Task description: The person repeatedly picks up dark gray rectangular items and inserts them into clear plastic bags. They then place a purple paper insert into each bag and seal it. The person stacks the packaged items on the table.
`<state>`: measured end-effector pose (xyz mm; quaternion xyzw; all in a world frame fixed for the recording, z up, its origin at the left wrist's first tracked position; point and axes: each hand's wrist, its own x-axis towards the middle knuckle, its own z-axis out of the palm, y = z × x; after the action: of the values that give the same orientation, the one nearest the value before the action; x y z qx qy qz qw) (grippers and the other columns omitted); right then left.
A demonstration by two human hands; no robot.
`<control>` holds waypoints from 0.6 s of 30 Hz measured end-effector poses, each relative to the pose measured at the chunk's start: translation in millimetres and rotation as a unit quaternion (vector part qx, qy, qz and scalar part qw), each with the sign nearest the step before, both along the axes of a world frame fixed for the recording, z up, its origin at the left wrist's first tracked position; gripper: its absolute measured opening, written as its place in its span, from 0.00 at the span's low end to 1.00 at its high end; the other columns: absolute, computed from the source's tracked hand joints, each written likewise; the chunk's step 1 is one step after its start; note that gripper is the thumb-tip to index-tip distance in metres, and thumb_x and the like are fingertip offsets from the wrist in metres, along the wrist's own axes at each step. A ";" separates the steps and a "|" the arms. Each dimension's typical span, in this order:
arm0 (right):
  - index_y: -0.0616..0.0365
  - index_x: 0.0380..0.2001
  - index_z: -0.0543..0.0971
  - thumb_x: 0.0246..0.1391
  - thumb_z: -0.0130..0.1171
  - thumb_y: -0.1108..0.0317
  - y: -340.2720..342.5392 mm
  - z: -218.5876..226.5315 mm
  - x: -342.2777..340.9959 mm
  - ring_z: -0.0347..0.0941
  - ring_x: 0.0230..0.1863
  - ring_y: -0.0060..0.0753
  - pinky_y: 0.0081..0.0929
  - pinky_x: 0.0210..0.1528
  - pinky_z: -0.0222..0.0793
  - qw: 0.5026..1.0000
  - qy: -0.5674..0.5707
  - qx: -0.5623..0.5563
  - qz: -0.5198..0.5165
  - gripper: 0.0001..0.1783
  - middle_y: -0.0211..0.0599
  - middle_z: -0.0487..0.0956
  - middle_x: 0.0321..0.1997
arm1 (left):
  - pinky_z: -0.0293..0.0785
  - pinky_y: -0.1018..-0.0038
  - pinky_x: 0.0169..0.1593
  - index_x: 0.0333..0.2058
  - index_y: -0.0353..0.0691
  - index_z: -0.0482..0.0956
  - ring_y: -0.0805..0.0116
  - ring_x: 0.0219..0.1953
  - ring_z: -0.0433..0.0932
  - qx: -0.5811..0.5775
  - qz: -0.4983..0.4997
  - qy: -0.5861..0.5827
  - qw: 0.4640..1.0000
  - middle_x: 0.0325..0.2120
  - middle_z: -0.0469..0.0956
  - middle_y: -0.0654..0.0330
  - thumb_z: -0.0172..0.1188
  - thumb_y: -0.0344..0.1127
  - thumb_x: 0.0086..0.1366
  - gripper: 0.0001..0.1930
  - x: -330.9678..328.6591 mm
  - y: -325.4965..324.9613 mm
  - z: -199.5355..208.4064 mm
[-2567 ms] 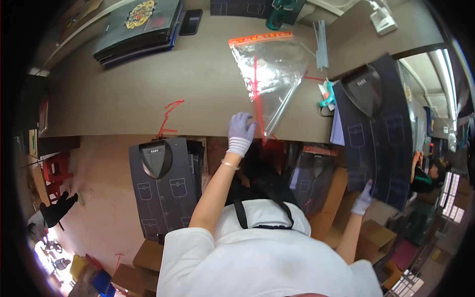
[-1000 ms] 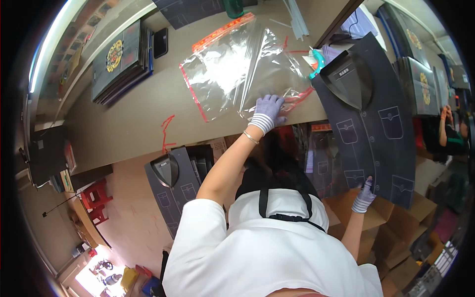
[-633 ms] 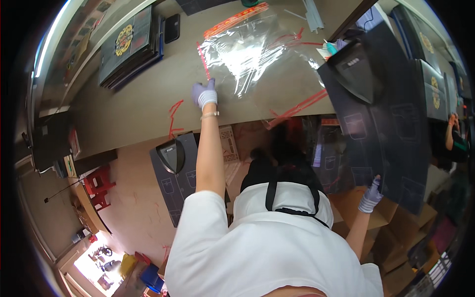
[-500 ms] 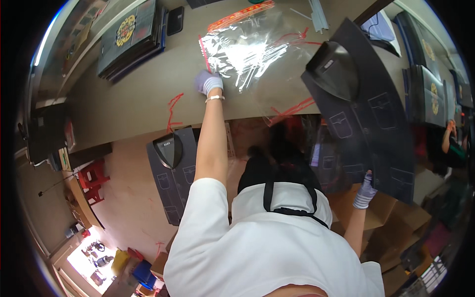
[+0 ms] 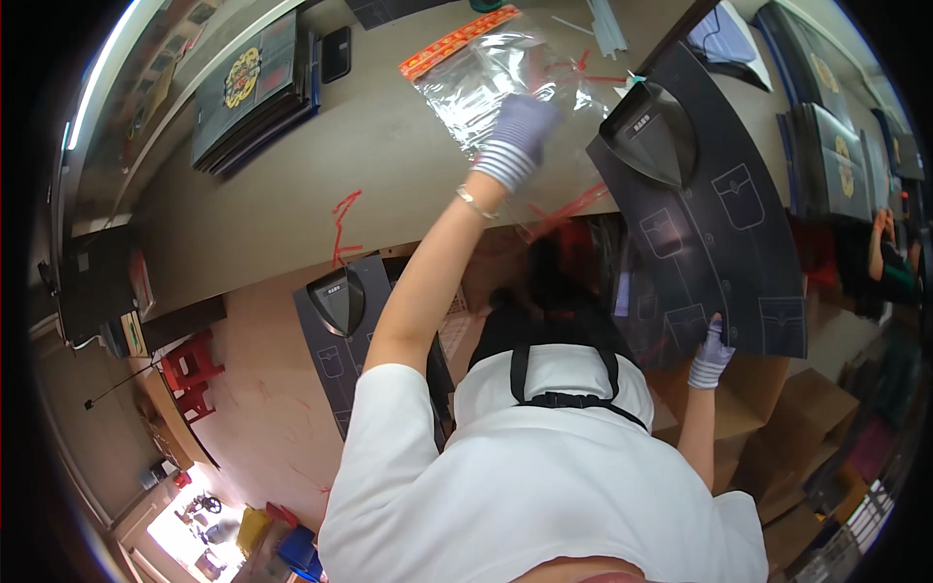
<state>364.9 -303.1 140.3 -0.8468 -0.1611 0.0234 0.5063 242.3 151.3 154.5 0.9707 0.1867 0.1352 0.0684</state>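
My right hand (image 5: pixel 712 358), in a striped purple-and-white glove, grips the lower edge of a large dark panel (image 5: pixel 714 228). The panel has a printed jacket design with outlined pockets and buttons, and a glossy black collar-shaped piece (image 5: pixel 653 136) near its top. It stands tilted against the table's right part. My left hand (image 5: pixel 525 136), gloved alike, is over a clear plastic bag (image 5: pixel 452 97) with an orange patterned top strip. Motion smears its fingers, so what they hold does not show.
Red plastic strips (image 5: pixel 342 228) lie along the table (image 5: pixel 262 209). A stack of dark folders (image 5: pixel 248 92) and a black phone (image 5: pixel 335 53) are at the far left. Another jacket-print panel (image 5: pixel 335 340) hangs below the table edge. Cardboard boxes (image 5: pixel 802 418) stand at the right.
My left hand has moved right and away from me, from the bag's near-left corner to over its middle. The red strip along the bag's left edge no longer shows there. The right hand still holds the panel.
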 end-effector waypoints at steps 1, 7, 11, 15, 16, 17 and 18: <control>0.66 0.43 0.72 0.53 0.55 0.69 -4.0 -1.9 -0.7 0.67 0.41 0.28 0.27 0.47 0.63 1.000 -0.005 -0.005 -0.011 0.16 0.35 0.73 0.43 | 0.66 0.62 0.41 0.35 0.46 0.76 0.61 0.39 0.72 0.089 -0.095 0.128 0.983 0.33 0.75 0.61 0.57 0.29 0.46 0.14 15.1 -25.1 8.7; 0.66 0.42 0.72 0.52 0.56 0.68 -18.1 -7.6 -24.0 0.67 0.41 0.28 0.26 0.47 0.63 0.998 0.005 0.057 -0.041 0.16 0.36 0.73 0.43 | 0.65 0.63 0.46 0.43 0.45 0.71 0.60 0.43 0.70 0.013 -0.080 0.070 0.994 0.40 0.72 0.59 0.54 0.30 0.49 0.18 23.8 -71.5 -46.1; 0.67 0.42 0.71 0.51 0.56 0.69 -30.8 -8.2 -39.1 0.67 0.42 0.29 0.26 0.47 0.63 0.995 0.043 0.041 -0.086 0.17 0.37 0.73 0.43 | 0.68 0.64 0.43 0.40 0.43 0.71 0.57 0.40 0.71 -0.118 0.176 0.044 0.976 0.37 0.72 0.56 0.56 0.34 0.50 0.16 4.1 -87.1 -51.6; 0.68 0.41 0.72 0.52 0.56 0.69 -35.1 -11.6 -38.4 0.67 0.41 0.29 0.26 0.46 0.63 0.993 0.041 0.042 -0.105 0.16 0.37 0.73 0.42 | 0.68 0.64 0.41 0.30 0.44 0.75 0.56 0.37 0.71 -0.151 0.126 0.074 0.978 0.30 0.73 0.57 0.55 0.36 0.51 0.07 -11.9 -80.4 -87.0; 0.68 0.41 0.72 0.52 0.56 0.69 -33.8 -7.3 -38.0 0.67 0.40 0.29 0.26 0.46 0.63 0.993 0.042 0.050 -0.102 0.16 0.37 0.73 0.42 | 0.68 0.64 0.41 0.28 0.45 0.76 0.56 0.36 0.71 -0.163 0.115 0.063 0.978 0.29 0.73 0.57 0.55 0.36 0.51 0.06 -14.9 -77.8 -94.5; 0.68 0.41 0.71 0.52 0.56 0.69 -39.1 -5.3 -34.5 0.67 0.40 0.29 0.26 0.46 0.62 0.994 0.040 0.036 -0.097 0.16 0.37 0.73 0.42 | 0.68 0.64 0.40 0.26 0.45 0.76 0.56 0.35 0.71 -0.177 0.102 0.050 0.978 0.28 0.74 0.57 0.55 0.36 0.51 0.05 -14.2 -75.4 -98.6; 0.68 0.41 0.71 0.52 0.56 0.69 -49.4 -1.8 -29.0 0.67 0.40 0.29 0.26 0.46 0.62 0.995 0.039 0.021 -0.090 0.16 0.37 0.74 0.42 | 0.68 0.64 0.40 0.25 0.44 0.77 0.56 0.34 0.72 -0.170 0.075 0.041 0.982 0.27 0.74 0.56 0.54 0.36 0.51 0.05 -15.7 -75.1 -99.2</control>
<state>335.8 -352.5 138.5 -0.8457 -0.0648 0.0077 0.5297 226.6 76.1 55.3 0.9327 0.2822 0.0660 0.2146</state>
